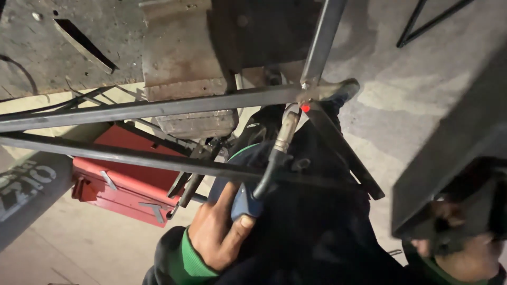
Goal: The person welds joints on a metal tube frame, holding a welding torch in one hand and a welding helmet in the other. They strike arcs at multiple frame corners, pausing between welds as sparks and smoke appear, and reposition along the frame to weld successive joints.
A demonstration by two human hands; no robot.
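Blue torch handle (244, 203) lies, apparently clasped, inside left hand (219, 229) fingers.

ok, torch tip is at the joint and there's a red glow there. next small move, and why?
Probably hold the welding torch steady and ease its nozzle slightly along the seam. The glowing spot sits right at the joint where the steel bars meet, and only a small point looks hot. The left hand grips the torch handle; the right hand holds a dark shield.
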